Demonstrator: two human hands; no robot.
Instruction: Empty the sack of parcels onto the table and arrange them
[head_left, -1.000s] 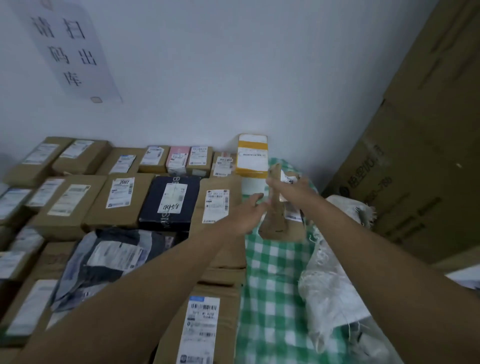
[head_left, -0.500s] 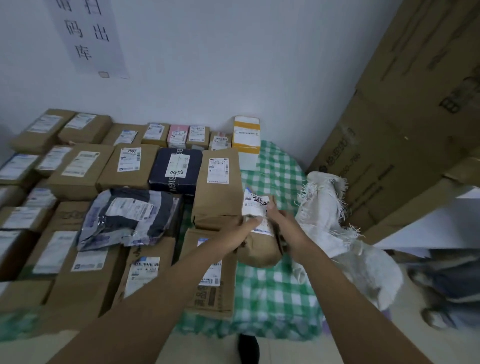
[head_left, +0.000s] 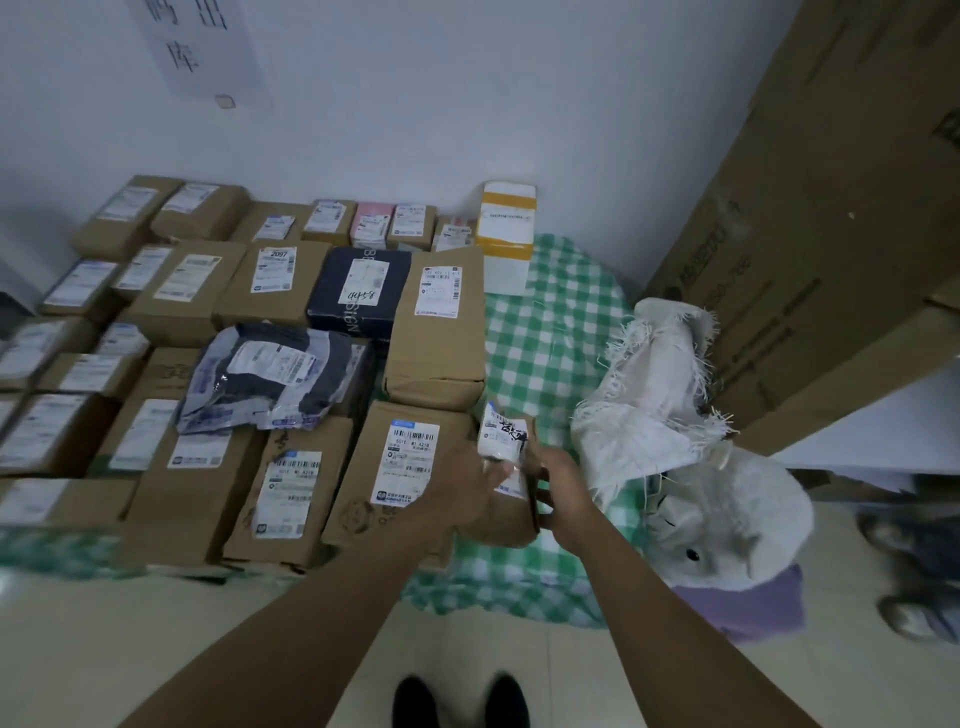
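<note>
A small brown parcel (head_left: 506, 512) with a white label lies near the front edge of the table with the green checked cloth (head_left: 550, 332), right of a row of brown boxes. My left hand (head_left: 465, 486) grips its left side, thumb on the label. My right hand (head_left: 558, 486) grips its right side. The white woven sack (head_left: 654, 395) lies crumpled on the table's right edge and hangs down toward the floor. Several parcels are laid in rows across the left of the table, among them a dark blue box (head_left: 358, 288) and a grey plastic mailer (head_left: 270, 374).
Large cardboard cartons (head_left: 810, 249) lean against the wall at the right. A yellow and white box (head_left: 506, 228) stands upright at the back. A purple stool (head_left: 748, 605) sits under the sack. Another person's shoes (head_left: 909, 618) show at the far right. My shoes (head_left: 457, 701) are on the tiled floor.
Both hands have drawn the small brown parcel back from the far side of the table to the front edge, laying it flatter beside the front boxes. The view has tilted down.
</note>
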